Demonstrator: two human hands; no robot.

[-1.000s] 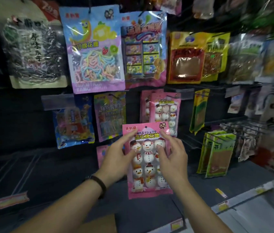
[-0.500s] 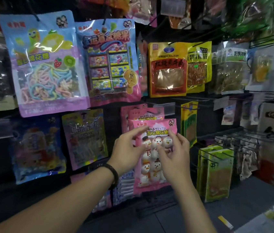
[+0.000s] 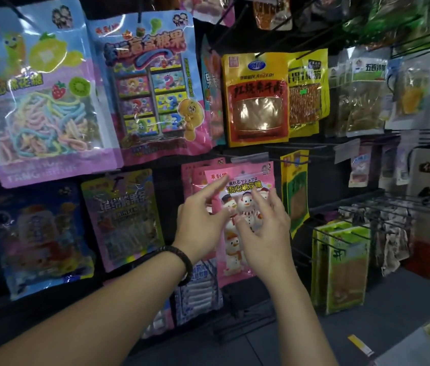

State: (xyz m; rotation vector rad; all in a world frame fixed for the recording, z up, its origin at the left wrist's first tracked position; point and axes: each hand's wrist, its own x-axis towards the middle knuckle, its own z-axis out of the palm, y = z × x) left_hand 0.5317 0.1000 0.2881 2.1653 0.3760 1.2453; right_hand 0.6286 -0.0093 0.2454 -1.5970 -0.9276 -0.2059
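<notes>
Left hand (image 3: 198, 228) and right hand (image 3: 264, 233), grip loose and holding nothing, touch the pink marshmallow bag (image 3: 245, 177) hanging on the display rack (image 3: 169, 186); likely light, soft, crinkly, best pinched at its top.

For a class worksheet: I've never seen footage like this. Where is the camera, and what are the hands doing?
The camera sits on a person's head, looking forward and down, so both bare arms are the wearer's own. Ahead is a shop rack of hanging snack packets. The left hand, wearing a black wristband, and the right hand touch a pink snowman sweets packet with spread fingers. Whether it already hangs from the rack is unclear.
</notes>
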